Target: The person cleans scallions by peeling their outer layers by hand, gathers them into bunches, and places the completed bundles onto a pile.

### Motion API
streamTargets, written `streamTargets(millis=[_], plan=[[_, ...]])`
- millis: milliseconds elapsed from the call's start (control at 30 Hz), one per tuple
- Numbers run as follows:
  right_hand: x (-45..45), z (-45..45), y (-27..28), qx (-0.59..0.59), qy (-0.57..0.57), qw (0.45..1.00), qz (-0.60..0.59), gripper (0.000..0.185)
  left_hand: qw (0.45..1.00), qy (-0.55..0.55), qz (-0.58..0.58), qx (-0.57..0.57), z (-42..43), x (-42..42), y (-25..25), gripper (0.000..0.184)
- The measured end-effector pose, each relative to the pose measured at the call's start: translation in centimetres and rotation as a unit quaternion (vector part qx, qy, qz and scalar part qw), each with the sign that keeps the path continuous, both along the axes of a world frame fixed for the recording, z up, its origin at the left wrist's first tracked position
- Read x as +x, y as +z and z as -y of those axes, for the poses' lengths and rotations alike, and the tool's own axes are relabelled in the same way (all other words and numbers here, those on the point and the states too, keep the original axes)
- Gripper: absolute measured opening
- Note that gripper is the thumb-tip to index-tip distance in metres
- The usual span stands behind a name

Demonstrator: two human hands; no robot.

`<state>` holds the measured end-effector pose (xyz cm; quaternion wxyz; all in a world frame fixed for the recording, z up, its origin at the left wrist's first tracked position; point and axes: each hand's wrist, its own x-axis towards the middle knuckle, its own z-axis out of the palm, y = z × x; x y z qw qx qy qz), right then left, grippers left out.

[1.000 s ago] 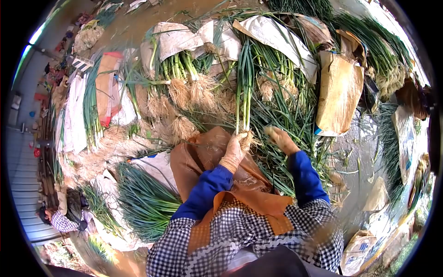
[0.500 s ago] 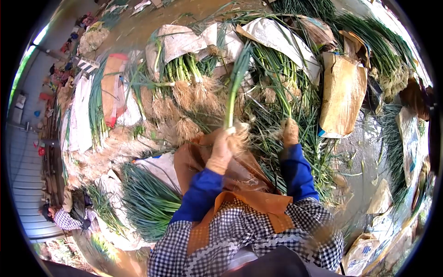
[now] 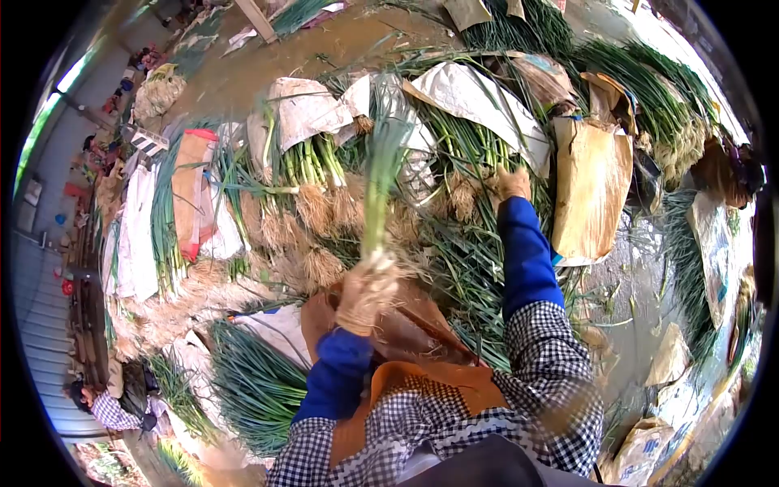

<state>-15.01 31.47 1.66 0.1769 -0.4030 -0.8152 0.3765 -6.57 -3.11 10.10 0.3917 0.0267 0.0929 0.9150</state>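
Note:
My left hand is closed around the root end of a bunch of green onions, whose leaves point away from me and are blurred. Pale roots stick out around the fingers, above the brown apron on my lap. Stretched forward, my right hand is at the root end of the green onions lying under a white sack. Its fingertips are among the stalks and roots, so their grip is unclear. Loose green leaves lie between my arms.
More rooted green onions lie left of centre under white sacking. A brown paper sack is to the right of my right arm. By my left elbow lies a heap of green leaves. Another person sits at the far left.
My right hand has moved forward from near my lap to the covered pile; the stalk it held is no longer seen apart. My left hand has shifted left and nearer me with its bunch.

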Motion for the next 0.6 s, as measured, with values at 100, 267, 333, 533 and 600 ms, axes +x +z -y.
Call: streamTargets(millis=[100, 267, 333, 533, 600], plan=[[-1.7, -2.3, -3.7, -0.052, 0.157, 0.976, 0.14, 0.066, 0.995, 0.062, -0.075, 0.028, 1.6, -2.1, 2.5, 0.034], [3.3, 1.2, 1.5, -0.189, 0.252, 0.942, -0.112, 0.045, 0.989, 0.079, -0.062, -0.105, 0.6, -3.8, -1.8, 0.035], [6.1, 2.7, 0.9, -0.187, 0.279, 0.937, -0.091, 0.042, 0.982, 0.069, -0.046, -0.169, -0.6, -2.3, -3.5, 0.046], [10.0, -0.4, -3.8, 0.094, 0.177, 0.979, -0.025, 0.035, 0.967, 0.097, -0.001, -0.235, -2.0, 0.5, -7.1, 0.02], [9.8, -1.4, -3.8, 0.029, 0.146, 0.987, -0.057, 0.052, 0.968, 0.091, -0.008, -0.235, -2.0, 0.4, -6.9, 0.019]])
